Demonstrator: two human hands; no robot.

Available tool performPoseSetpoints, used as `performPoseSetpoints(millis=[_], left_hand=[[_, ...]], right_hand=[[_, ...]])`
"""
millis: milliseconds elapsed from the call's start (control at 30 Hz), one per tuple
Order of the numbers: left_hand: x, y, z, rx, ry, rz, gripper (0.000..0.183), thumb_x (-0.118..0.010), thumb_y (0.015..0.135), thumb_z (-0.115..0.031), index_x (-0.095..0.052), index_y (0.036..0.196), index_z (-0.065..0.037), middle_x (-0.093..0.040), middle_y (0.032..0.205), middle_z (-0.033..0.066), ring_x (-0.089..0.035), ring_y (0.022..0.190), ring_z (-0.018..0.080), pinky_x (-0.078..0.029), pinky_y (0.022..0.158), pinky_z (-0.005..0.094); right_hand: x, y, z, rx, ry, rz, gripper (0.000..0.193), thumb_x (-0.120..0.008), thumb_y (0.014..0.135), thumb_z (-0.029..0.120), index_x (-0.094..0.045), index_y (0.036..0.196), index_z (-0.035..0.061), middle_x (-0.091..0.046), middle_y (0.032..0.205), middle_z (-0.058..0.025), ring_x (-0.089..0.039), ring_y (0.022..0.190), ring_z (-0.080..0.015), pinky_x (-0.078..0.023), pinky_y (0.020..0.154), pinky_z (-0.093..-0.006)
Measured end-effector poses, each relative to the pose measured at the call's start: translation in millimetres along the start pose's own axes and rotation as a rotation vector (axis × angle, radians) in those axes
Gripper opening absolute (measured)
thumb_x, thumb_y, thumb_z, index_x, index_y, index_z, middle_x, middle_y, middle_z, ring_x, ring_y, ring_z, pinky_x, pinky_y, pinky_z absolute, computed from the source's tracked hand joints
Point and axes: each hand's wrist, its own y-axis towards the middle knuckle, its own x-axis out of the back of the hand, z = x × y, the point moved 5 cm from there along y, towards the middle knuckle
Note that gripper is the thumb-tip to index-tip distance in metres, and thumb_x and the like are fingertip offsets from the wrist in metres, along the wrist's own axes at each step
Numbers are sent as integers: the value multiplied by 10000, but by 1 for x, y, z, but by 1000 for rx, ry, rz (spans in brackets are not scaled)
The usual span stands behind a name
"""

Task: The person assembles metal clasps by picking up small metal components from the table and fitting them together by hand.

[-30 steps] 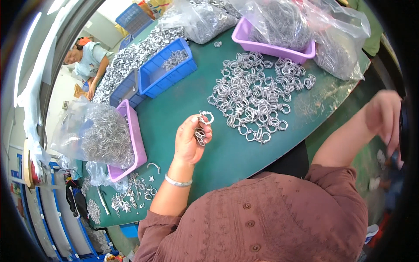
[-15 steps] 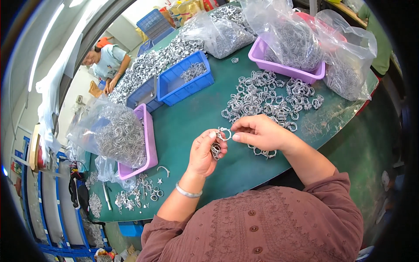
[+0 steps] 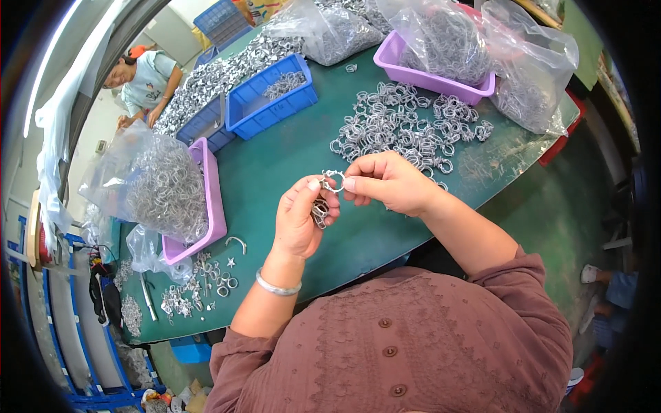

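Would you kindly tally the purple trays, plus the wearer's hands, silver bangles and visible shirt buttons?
Purple trays: 2
Hands, left and right: 2
Silver bangle: 1
Shirt buttons: 3
Total: 8

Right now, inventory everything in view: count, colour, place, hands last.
Held ring: one, silver, between hands
Ring pile: uncounted, silver, table's right half
Purple trays: two, purple, left and far right
Blue trays: two, blue, left of centre
Blue crates: uncounted, blue, far end
Clear bags: several, transparent, left and far side
Parts heap: uncounted, silver, far left
Small parts: uncounted, silver, near left corner
Table: one, green, centre
Co-worker: one, pale top, upper left
Shirt: one, brown, bottom
Bangle: one, silver, left wrist
Left hand: one, bare, holding ring
Right hand: one, bare, at ring's edge
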Motion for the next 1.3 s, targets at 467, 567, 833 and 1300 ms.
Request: performPoseSetpoints(millis=[467,567,833,1300], left_hand=[[16,-24,-5,-11,-10,-19,260,-493,863,-284,-562,855,-33,-553,646,41,-503,534,119,-386,453,212],[18,-30,-6,-20,18,-29,249,-505,860,-286,-570,821,-49,-553,644,31,-502,535,114,-384,454,208],[21,-38,-4,7,8,-15,211,-519,859,-258,-579,810,-61,-560,644,21,-511,535,109,-385,457,203],[37,-34,-4,4,-44,-45,195,-507,861,-236,-575,814,-60,-555,644,25,-508,530,111,-388,454,206]], right_hand=[[-27,-1,-3,-25,-21,19,176,-568,826,186,-600,840,14,-582,716,-7,-522,633,-68,-424,581,-203],[-32,-3,-2,-31,-60,19,182,-569,824,189,-601,843,11,-585,720,-10,-525,636,-74,-427,585,-209],[-38,-7,-1,-81,-134,3,161,-576,817,169,-600,841,12,-593,722,-17,-535,644,-78,-432,591,-214],[-43,11,-7,-108,-203,53,180,-575,822,202,-603,867,30,-590,736,-4,-525,632,-73,-418,565,-204]])
